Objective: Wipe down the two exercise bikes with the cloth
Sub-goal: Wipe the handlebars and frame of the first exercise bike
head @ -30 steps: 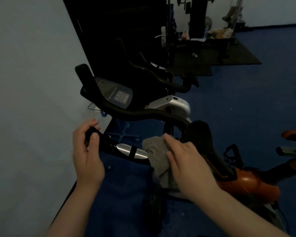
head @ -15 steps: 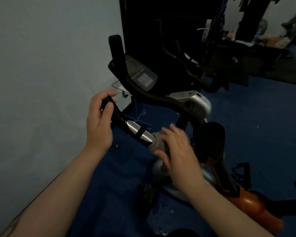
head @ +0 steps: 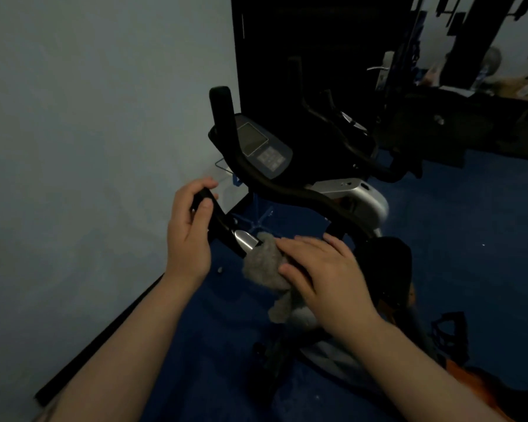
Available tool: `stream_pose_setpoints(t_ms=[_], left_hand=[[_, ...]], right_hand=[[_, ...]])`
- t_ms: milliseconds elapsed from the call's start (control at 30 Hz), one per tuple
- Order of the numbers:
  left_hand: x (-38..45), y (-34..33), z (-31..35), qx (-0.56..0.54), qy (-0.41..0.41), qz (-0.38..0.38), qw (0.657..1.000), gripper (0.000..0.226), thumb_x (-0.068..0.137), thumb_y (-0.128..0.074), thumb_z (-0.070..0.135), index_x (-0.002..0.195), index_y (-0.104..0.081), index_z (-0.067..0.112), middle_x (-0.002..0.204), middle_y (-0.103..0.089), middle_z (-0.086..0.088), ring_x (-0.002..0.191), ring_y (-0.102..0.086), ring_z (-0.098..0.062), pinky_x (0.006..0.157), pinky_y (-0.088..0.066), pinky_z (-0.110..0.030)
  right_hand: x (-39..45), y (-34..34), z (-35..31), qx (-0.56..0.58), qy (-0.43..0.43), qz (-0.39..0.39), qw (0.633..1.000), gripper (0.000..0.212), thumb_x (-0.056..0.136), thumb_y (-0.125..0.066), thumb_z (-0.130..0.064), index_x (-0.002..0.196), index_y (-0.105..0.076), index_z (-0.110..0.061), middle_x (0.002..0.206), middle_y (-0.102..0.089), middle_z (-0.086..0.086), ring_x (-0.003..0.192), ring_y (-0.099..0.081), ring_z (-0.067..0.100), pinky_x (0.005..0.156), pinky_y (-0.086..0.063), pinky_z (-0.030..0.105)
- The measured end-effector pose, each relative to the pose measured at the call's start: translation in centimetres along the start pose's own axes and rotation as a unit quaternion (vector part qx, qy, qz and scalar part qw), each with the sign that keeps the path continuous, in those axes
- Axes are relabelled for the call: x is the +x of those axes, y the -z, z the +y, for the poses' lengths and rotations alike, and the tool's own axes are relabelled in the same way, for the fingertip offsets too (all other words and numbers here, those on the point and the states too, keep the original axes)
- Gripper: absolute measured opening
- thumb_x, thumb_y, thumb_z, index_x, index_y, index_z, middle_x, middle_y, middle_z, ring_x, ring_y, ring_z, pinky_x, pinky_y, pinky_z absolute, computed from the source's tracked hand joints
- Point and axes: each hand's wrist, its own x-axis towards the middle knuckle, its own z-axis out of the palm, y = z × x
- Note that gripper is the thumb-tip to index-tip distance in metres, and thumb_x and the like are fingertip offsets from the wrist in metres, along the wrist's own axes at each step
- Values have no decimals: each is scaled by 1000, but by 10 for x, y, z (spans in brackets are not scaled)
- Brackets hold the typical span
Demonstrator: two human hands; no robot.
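Head view: we grip the end of the near handlebar [head: 223, 226] with our left hand [head: 189, 236], fingers curled round it, while our right hand [head: 323, 269] lies with fingers nearly straight, pressing the grey cloth [head: 264, 263] onto the bar beside its silver sensor plate [head: 246, 239]. Over the last second the cloth has bunched closer to that plate, so we judge the first exercise bike [head: 348, 199] still in progress, its console [head: 264, 147] unwiped; the second bike [head: 348, 141] waits behind.

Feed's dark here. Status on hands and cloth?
Left hand grips black handlebar end. Right hand presses crumpled grey cloth on bar. Nothing obstructing.
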Motion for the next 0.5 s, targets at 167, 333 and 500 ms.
stream_pose_setpoints(t_ms=[167, 333, 500], left_hand=[[-3, -3, 6, -29, 29, 2, 999, 26, 97, -41, 17, 118, -56, 19, 124, -56, -5, 113, -57, -21, 99, -45, -30], [2, 16, 8, 11, 32, -69, 997, 29, 97, -40, 22, 119, -57, 31, 124, -57, 12, 115, -53, -6, 99, -41, -23], [8, 35, 3, 26, 22, -145, 989, 39, 100, -35, 29, 133, -53, 24, 134, -55, 18, 129, -45, -1, 102, -31, -8]], right_hand=[[20, -37, -39, -31, -83, 38, 995, 42, 100, -46, -37, 137, -52, -17, 111, -67, 2, 89, -65, 21, 78, -46, 33], [56, -49, -68, -90, -68, 40, 993, 48, 103, -20, -47, 143, -34, -26, 120, -58, -5, 96, -60, 17, 74, -41, 32], [30, -37, -51, -125, -120, -6, 985, 62, 93, -1, -60, 145, -28, -40, 115, -54, -12, 88, -60, 12, 67, -48, 29]])
